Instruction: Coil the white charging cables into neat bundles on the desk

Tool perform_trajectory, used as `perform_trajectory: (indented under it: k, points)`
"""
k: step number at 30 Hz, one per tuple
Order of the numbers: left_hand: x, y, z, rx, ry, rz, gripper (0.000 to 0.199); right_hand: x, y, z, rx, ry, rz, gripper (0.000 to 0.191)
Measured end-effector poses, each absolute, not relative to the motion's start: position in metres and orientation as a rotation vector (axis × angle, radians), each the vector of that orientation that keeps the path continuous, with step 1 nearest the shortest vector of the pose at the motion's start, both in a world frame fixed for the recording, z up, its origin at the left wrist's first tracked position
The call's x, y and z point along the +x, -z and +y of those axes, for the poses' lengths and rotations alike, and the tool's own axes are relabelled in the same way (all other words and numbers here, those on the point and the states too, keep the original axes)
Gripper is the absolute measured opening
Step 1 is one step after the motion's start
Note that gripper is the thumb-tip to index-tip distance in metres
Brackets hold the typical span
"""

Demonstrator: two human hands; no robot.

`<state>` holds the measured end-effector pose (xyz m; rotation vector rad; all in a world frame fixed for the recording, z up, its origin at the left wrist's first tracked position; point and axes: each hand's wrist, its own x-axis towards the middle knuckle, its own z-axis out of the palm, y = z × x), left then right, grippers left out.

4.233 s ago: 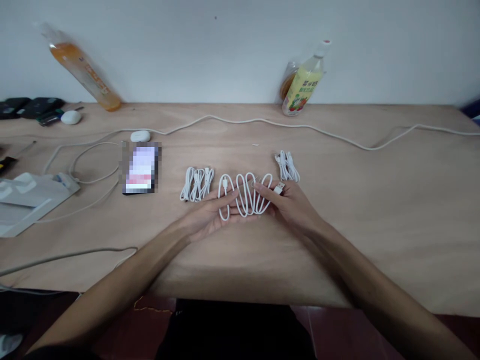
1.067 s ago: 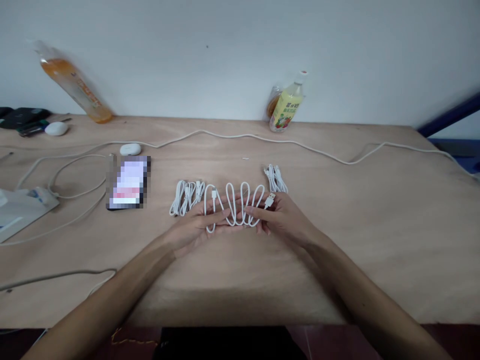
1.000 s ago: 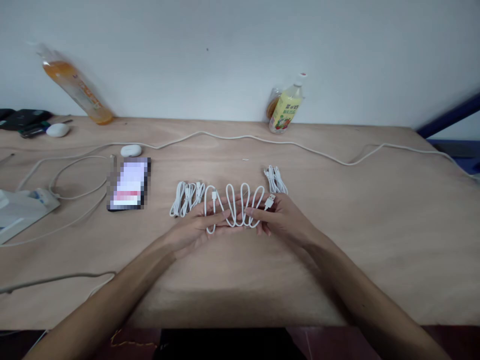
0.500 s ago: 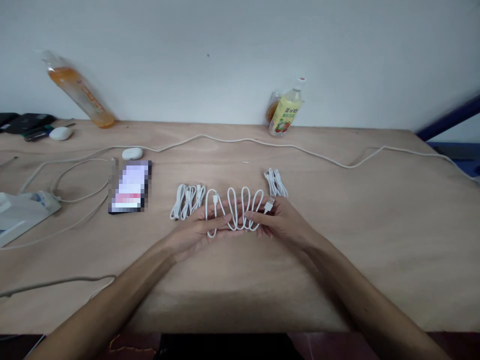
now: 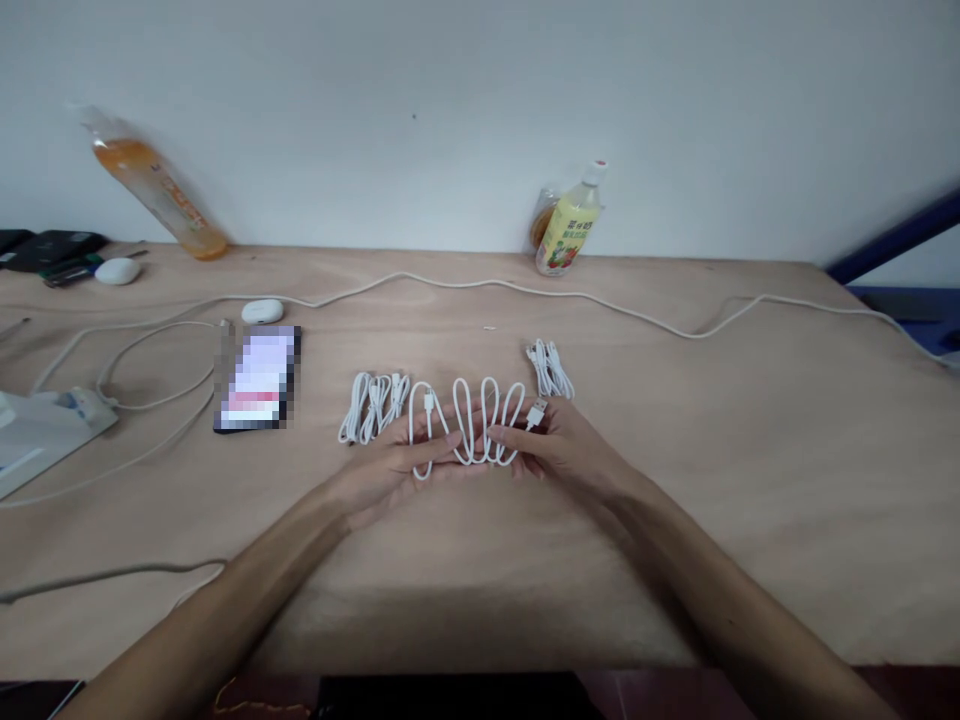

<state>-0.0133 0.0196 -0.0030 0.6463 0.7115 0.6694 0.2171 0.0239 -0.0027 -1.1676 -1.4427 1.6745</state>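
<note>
A white USB cable lies in several zigzag loops across the fingers of both my hands, above the table's near half. My left hand holds its left part, the thumb pressing on a strand; a small plug stands up there. On the right, my right hand pins the loops with its thumb, and the USB-A plug points up beside it. Just beyond my left hand lie several bundled white cables. Another white cable bundle rests past my right hand.
A phone and a white earbud case lie on the left of the wooden table. Against the wall lean an orange drink bottle and a yellow-labelled bottle. One long white cord crosses the back.
The whole scene sits slightly lower and further left in view. My hands keep the same hold on the looped cable.
</note>
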Motion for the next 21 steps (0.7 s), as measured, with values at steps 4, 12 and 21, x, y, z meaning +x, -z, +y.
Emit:
perform_trajectory:
  k: [4, 12, 21]
  points:
    - [-0.0148, 0.0055, 0.0196, 0.650, -0.673, 0.721, 0.049, 0.2168, 0.0033, 0.0240, -1.182, -1.693, -1.411, 0.047]
    - [-0.0136, 0.0076, 0.0189, 0.621, -0.697, 0.728, 0.042, 0.2179, 0.0020, 0.0246, -1.155, -1.735, -1.413, 0.052]
    - [-0.0144, 0.0092, 0.0192, 0.614, -0.705, 0.715, 0.044, 0.2237, 0.0075, 0.0257, -1.127, -1.828, -1.389, 0.050]
